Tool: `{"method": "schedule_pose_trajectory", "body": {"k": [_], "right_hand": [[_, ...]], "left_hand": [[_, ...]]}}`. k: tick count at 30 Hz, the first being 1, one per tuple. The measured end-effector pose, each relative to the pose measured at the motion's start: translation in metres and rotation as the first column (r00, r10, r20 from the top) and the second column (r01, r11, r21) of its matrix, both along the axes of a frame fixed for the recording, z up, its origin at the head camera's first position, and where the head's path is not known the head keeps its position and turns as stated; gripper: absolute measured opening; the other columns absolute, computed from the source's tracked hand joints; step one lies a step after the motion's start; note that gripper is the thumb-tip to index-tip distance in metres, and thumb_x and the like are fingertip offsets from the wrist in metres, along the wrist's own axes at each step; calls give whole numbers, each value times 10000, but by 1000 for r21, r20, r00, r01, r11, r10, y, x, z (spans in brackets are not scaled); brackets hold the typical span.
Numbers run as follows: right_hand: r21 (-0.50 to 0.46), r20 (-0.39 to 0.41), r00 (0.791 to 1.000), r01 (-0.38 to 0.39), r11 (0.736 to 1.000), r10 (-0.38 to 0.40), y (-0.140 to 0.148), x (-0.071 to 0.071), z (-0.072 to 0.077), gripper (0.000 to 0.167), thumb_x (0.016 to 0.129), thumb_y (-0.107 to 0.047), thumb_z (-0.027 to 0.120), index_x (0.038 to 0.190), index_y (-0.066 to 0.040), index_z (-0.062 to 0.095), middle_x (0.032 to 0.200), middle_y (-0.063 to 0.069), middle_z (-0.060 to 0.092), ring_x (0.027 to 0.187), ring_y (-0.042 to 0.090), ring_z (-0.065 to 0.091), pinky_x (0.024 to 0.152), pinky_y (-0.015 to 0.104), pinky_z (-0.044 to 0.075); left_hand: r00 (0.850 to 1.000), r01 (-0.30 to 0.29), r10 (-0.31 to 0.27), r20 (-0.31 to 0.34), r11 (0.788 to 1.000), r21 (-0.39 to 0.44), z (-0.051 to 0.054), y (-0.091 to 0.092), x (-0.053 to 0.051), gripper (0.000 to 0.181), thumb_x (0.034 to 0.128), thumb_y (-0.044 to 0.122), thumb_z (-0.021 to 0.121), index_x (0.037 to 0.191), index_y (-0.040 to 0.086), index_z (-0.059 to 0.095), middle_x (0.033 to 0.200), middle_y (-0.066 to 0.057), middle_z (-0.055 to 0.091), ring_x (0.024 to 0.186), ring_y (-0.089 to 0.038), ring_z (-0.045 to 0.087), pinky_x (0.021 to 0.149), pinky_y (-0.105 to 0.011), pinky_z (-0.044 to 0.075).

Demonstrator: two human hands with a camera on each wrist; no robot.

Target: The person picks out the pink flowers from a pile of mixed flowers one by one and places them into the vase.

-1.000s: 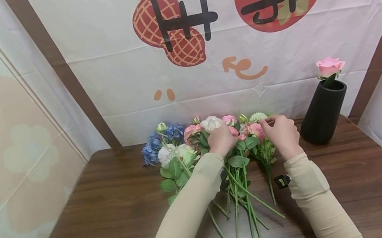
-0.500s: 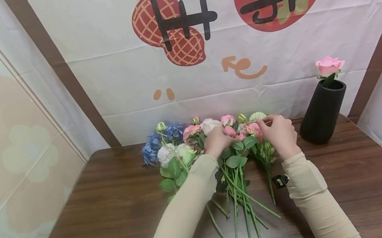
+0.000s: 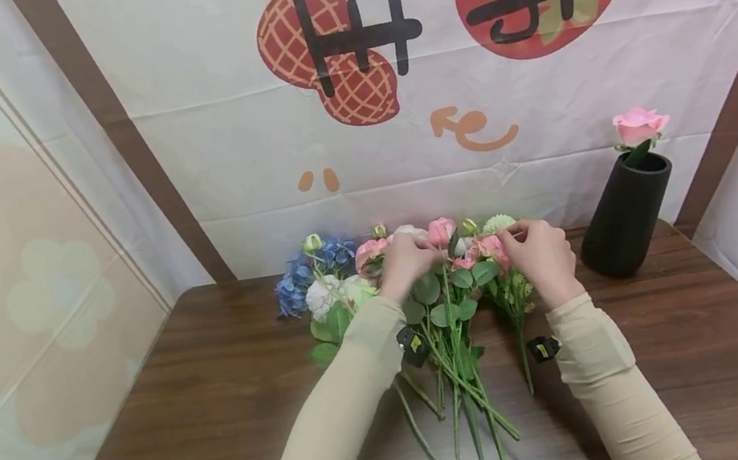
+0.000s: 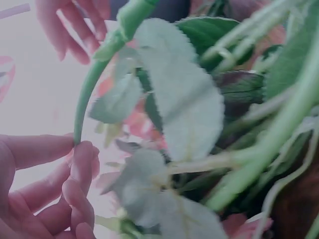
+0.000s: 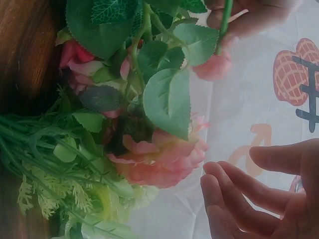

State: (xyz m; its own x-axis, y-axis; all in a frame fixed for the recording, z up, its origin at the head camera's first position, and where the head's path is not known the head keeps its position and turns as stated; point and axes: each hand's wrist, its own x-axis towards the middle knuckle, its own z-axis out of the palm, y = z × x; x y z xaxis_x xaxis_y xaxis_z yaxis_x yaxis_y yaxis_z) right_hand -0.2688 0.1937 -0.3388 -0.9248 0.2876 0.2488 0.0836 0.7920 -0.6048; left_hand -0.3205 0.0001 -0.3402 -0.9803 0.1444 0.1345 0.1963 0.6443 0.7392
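Note:
In the head view my left hand [image 3: 408,266] is over the middle of a row of artificial flowers. Its thumb and fingers pinch the upper green stem [image 4: 88,94] of a pink flower [image 3: 442,231], as the left wrist view shows. That bud [image 5: 213,65] hangs beside the left hand in the right wrist view. My right hand [image 3: 541,258] is just right of a pink peony-like bloom [image 5: 157,157]. Its thumb and fingertips stand apart with nothing between them. Leaves [image 4: 184,99] and crossing stems [image 3: 468,384] lie below the left hand.
A blue hydrangea [image 3: 294,287] and a white bloom [image 3: 323,296] lie at the left of the row. At the back right, a black vase [image 3: 626,215] holds a pink rose [image 3: 640,126]. A printed cloth [image 3: 219,165] hangs behind the brown table [image 3: 224,417].
My left hand has moved left and slightly up, taking the pink flower's stem with it. The lower stems have swung left. My right hand has hardly moved.

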Motion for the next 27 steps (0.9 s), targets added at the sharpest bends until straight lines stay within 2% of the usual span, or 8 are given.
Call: {"method": "schedule_pose_trajectory", "body": {"k": [3,5,10,16,19,23,27], "right_hand": [[-2,-8,1000,-17,1000,17,-1,0,1,406,936,-455,495,1089,-140,701,948,116,718,764,317,642,510,367,448],[-8,-8,1000,-26,1000,26,0,1,2,412,937,-459,494,1097,-139,700,959,120,717,760,313,643,507,362,451],[-23,2,999,-38,999,38,1,4,6,422,938,-469,496,1112,-142,697,982,126,710,758,303,642,502,358,458],[-36,-13,999,-52,998,51,-1,5,9,419,937,-473,496,1100,-147,702,967,118,717,719,274,633,489,327,443],[-42,-24,998,-55,998,54,-2,5,11,418,936,-479,496,1096,-154,705,962,108,723,719,268,632,493,318,435],[-54,-38,997,-64,997,62,-6,5,14,419,937,-479,496,1102,-154,703,969,102,726,743,268,635,509,319,436],[-63,-45,996,-76,995,74,-11,5,19,435,938,-484,490,1119,-146,696,969,97,728,697,246,626,498,305,431]], "left_hand": [[1000,2,-2,11,1000,28,9,-4,2,90,770,196,746,792,113,773,956,-16,716,886,-201,634,770,-304,497],[1000,5,-6,22,999,47,15,-8,4,99,777,186,742,834,112,774,1007,-28,714,904,-210,642,775,-318,508],[999,16,-18,37,998,58,29,-17,13,105,799,197,724,864,133,774,970,-23,721,864,-190,632,702,-291,494],[1000,-13,11,21,997,77,40,-25,20,128,821,235,719,889,141,774,1031,-9,720,960,-191,640,780,-323,509],[1000,-20,18,14,995,98,43,-29,24,141,831,241,720,903,130,768,1037,-12,716,919,-190,652,752,-308,521],[1000,-11,7,22,985,172,48,-34,29,125,846,196,707,899,94,756,945,-46,721,798,-218,676,667,-289,538],[999,-6,-4,37,964,266,52,-40,33,124,857,145,691,913,48,743,915,-79,722,794,-274,700,647,-275,550]]}}
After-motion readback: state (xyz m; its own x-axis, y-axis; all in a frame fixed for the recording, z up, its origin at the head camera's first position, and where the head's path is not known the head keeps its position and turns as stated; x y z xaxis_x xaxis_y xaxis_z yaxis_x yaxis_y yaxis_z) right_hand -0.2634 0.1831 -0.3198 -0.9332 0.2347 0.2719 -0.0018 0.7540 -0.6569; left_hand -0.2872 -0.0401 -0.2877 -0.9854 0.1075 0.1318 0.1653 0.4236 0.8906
